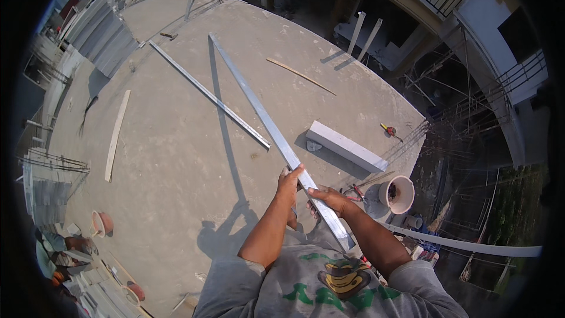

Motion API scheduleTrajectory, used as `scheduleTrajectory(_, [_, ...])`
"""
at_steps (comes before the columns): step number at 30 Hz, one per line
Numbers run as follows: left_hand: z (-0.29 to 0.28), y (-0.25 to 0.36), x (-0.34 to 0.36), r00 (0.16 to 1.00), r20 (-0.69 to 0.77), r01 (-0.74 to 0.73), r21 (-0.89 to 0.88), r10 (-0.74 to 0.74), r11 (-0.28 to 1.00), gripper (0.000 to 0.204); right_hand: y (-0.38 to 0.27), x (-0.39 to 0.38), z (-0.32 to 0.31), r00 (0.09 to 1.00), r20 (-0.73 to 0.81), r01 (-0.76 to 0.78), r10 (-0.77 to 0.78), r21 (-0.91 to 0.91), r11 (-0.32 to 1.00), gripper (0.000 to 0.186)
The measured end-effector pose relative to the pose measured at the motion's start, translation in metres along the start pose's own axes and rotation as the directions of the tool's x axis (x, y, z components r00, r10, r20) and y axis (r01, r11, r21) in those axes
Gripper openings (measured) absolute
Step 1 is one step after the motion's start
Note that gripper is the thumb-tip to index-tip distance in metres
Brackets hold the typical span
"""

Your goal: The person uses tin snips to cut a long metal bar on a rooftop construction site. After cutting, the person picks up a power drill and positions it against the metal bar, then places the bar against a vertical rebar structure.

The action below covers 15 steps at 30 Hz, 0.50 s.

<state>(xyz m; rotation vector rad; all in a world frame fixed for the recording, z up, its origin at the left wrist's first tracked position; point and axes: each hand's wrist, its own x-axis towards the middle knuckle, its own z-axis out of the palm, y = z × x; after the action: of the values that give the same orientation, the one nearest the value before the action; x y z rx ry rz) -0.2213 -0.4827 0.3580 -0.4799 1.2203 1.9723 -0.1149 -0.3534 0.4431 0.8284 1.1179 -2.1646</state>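
A long silver metal bar (259, 106) runs diagonally up from near my body over the concrete floor (165, 123). My left hand (288, 179) is closed round it, and my right hand (328, 199) grips it lower down, closer to me. A second metal rail (218, 100) lies on the floor to the left of the bar. To the right lie a pale rectangular beam (346, 145) and a yellow-and-red tool (390, 130), perhaps a tape measure. Red-handled pliers (355, 196) rest beside a white bucket (376, 199) by my right forearm.
Wood strips (118, 135) lie on the floor, with a hammer (169, 36) farther back. Grey panels (100, 35) and small red-brown buckets (102, 224) are at left. A co-worker (53, 250) is at lower left. The slab's edge with rebar (432, 129) bounds the right side.
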Motion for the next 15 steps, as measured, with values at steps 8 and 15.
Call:
scheduleTrajectory(8, [0.012, -0.019, 0.01, 0.987, -0.16, 0.017, 0.057, -0.007, 0.998, 0.047, 0.058, -0.089, -0.034, 0.983, 0.021, -0.183, 0.182, 0.028, 0.983, 0.05])
scheduleTrajectory(15, [0.041, -0.08, -0.075, 0.981, 0.02, 0.196, -0.025, -0.195, 0.98, 0.067, 0.088, -0.072, -0.073, 0.996, 0.049, -0.077, 0.072, 0.099, 0.992, 0.046])
